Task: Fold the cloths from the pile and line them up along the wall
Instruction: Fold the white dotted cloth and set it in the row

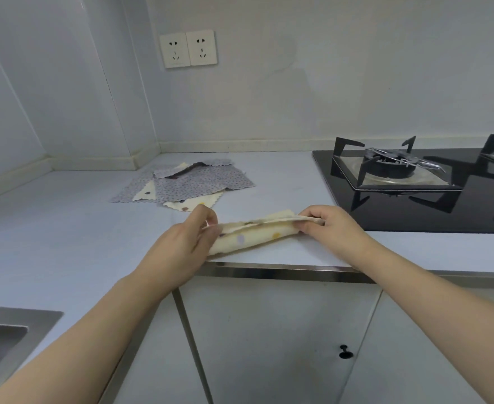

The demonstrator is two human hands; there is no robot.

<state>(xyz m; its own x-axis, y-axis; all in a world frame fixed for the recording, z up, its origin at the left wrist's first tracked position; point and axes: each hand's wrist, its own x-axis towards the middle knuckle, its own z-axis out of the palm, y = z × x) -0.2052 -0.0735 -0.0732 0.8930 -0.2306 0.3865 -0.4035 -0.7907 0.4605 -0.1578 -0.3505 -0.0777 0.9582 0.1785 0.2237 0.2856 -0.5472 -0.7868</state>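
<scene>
A cream cloth with coloured dots [257,234] is stretched between my two hands just above the front edge of the counter, folded over into a long band. My left hand [184,246] pinches its left end and my right hand [330,225] pinches its right end. Farther back lies the pile of cloths [199,182], mostly grey speckled ones with cream dotted ones peeking out beneath. The pile sits a little in front of the back wall [269,97].
A black gas hob [414,182] with pan supports fills the counter's right side. A steel sink [9,336] is at the lower left. Two wall sockets [189,49] hang above the pile. White cabinet doors [269,345] with a black knob are below the counter edge.
</scene>
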